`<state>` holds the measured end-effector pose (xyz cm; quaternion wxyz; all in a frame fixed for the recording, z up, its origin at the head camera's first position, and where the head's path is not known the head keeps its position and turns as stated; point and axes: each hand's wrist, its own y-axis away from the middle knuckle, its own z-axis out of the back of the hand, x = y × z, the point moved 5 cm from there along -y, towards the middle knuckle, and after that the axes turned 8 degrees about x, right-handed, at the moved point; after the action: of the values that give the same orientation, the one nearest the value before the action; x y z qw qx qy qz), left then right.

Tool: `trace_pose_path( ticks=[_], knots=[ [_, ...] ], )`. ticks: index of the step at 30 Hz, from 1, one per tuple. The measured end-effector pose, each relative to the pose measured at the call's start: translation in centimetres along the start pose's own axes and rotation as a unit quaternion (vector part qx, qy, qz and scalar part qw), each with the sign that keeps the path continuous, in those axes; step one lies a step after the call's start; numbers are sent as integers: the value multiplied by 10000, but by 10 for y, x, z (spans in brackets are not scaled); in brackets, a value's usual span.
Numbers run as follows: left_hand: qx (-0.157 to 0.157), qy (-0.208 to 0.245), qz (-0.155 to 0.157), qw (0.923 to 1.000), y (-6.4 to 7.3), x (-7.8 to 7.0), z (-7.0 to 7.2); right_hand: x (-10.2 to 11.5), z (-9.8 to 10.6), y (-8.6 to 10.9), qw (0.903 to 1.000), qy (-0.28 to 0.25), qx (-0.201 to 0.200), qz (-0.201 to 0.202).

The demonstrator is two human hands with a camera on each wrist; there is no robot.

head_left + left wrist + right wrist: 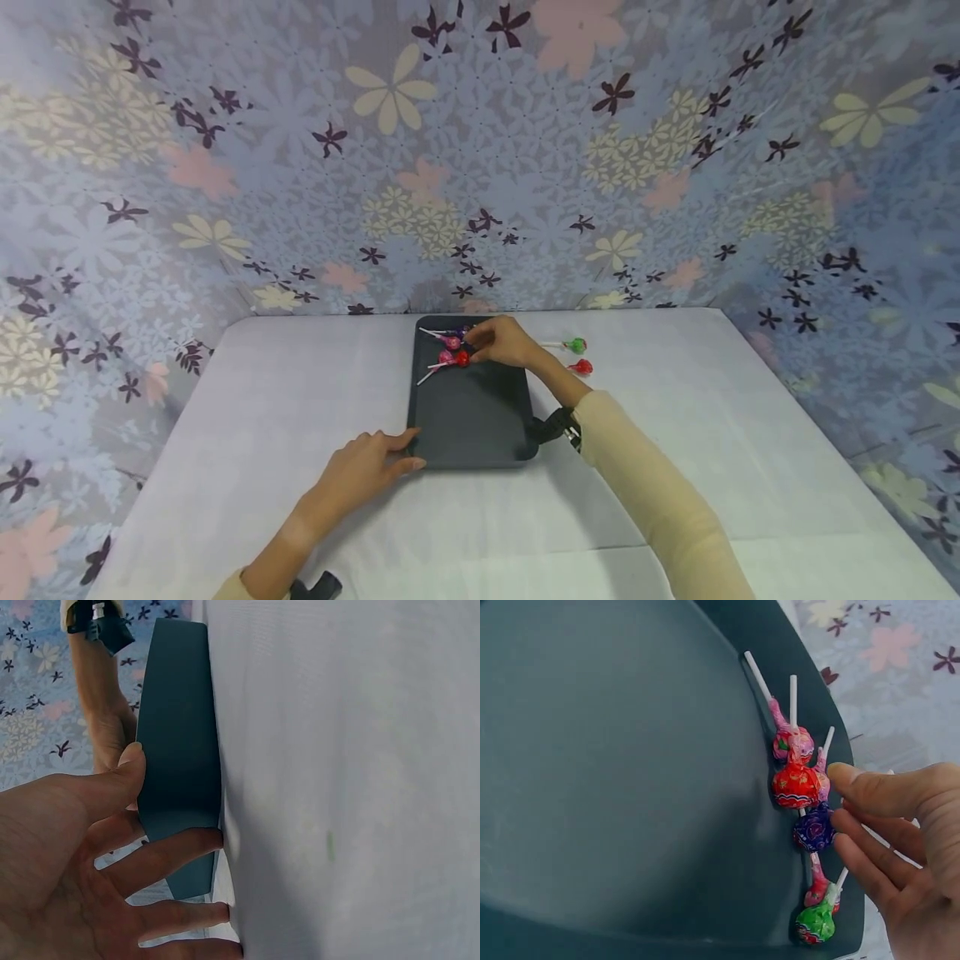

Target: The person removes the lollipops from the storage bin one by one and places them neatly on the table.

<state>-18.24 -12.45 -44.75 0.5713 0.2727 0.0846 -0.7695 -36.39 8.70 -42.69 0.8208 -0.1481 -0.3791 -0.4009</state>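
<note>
Over the tray (472,417) arches the right hand (501,340), spread beside lollipops (796,787); the left hand (367,465), spread, touches the tray's near-left corner.

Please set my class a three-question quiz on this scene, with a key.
1. Which hand touches the near-left corner of the dark grey, rectangular tray?
2. True or false: every round, wrapped lollipop lies in the tray.
3. The lowest lollipop in the right wrist view is mainly: A yellow; B green; C white.

Key:
1. Left hand.
2. False; a round, red-wrapped lollipop lies on the white cloth.
3. B.
</note>
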Motion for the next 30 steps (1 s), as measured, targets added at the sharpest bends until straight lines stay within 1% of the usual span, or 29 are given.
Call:
trace_pose_path(
  ticks=[4,7,13,17,20,26,30],
  knots=[
    [-38,-14,-71,10000,3,0,0,4,-2,-5,9992,288,238,-138],
    [-61,-5,-127,9999,3,-1,1,6,-1,-8,9981,481,342,-154],
    [-42,12,-111,9999,2,-2,3,8,-1,-18,9947,849,551,-171],
    [-118,-64,-201,9997,0,-2,4,6,1,-24,9944,850,565,-274],
    [-188,-117,-236,9995,-1,-2,4,5,2,-27,9953,736,550,-299],
    [-119,-84,-147,9998,-1,-1,2,5,-6,-30,9953,570,720,-296],
    [-85,-61,-112,9999,-1,0,0,5,-12,-30,9944,663,734,-363]
  ],
)
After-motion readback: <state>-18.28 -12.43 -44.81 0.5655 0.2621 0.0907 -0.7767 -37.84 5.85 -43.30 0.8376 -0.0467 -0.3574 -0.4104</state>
